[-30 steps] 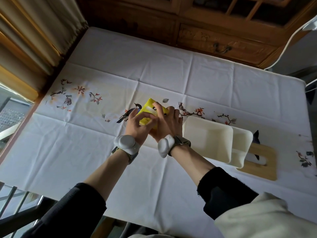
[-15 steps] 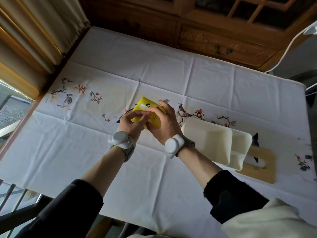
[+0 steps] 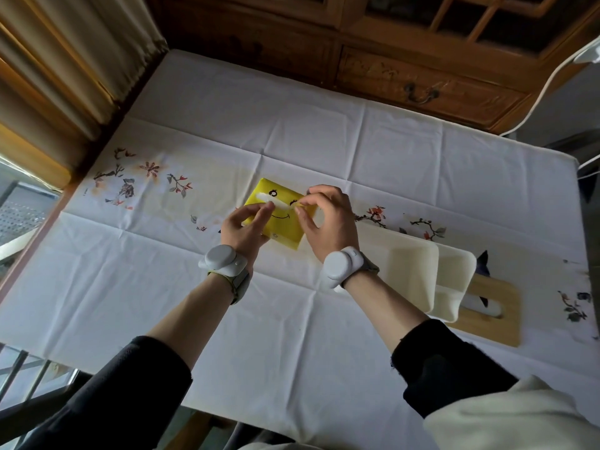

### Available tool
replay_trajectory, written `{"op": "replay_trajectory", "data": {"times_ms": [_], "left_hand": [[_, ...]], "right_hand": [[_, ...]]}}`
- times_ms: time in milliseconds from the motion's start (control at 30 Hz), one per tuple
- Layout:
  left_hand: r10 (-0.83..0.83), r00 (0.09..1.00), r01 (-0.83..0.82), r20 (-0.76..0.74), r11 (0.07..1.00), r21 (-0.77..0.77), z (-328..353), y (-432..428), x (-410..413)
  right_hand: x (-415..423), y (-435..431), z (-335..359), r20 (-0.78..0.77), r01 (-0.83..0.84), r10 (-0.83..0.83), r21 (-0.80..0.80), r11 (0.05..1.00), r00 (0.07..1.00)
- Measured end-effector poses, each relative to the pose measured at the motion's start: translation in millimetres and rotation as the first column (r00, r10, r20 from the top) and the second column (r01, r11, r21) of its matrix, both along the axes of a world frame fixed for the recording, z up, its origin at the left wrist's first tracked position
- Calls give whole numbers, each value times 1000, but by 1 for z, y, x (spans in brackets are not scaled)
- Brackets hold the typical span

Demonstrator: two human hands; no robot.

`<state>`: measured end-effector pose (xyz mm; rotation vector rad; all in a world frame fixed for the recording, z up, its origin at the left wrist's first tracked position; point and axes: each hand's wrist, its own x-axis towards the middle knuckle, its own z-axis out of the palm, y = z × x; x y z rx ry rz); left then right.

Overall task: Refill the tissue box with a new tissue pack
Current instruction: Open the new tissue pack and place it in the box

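A yellow tissue pack [image 3: 281, 226] with a printed smiling face is held above the middle of the table, face toward me, a white strip of tissue showing along its top slit. My left hand [image 3: 244, 226] grips its left edge, thumb and forefinger at the slit. My right hand [image 3: 328, 217] pinches the pack's right end at the slit. The white tissue box body [image 3: 409, 275] lies tipped over to the right, open side toward me. Its wooden lid [image 3: 493, 319] with an oval slot rests flat behind it.
A white tablecloth [image 3: 292, 319] with flower and bird prints covers the table. A dark wooden cabinet [image 3: 422, 82] stands behind the far edge, curtains [image 3: 65, 60] at the left. A white cable [image 3: 548, 82] hangs at the far right.
The pack has been turned so its face and slit show toward me. My hands have spread apart to its two ends, fingers now pinching at the slit.
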<state>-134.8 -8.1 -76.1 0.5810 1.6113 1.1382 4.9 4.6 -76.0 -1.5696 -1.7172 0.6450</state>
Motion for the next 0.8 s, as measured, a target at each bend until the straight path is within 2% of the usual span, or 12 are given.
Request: {"op": "replay_trajectory", "data": {"times_ms": [100,267,533,800], "left_hand": [[-24,998,27,-66,999,40,-3,0,3],[-7,999,10,-44,998,62,-5,0,13],[12,1000,-13,14,998,54,-5,4,22],[-22,1000,21,16,997,79,1,4,38]], "right_hand": [[10,1,0,-45,19,-19,3,1000,999],[25,-2,2,-84,70,-68,20,997,994],[48,-9,-7,-100,220,-234,-127,967,967],[61,-15,-12,-55,209,-231,-264,942,971]]}}
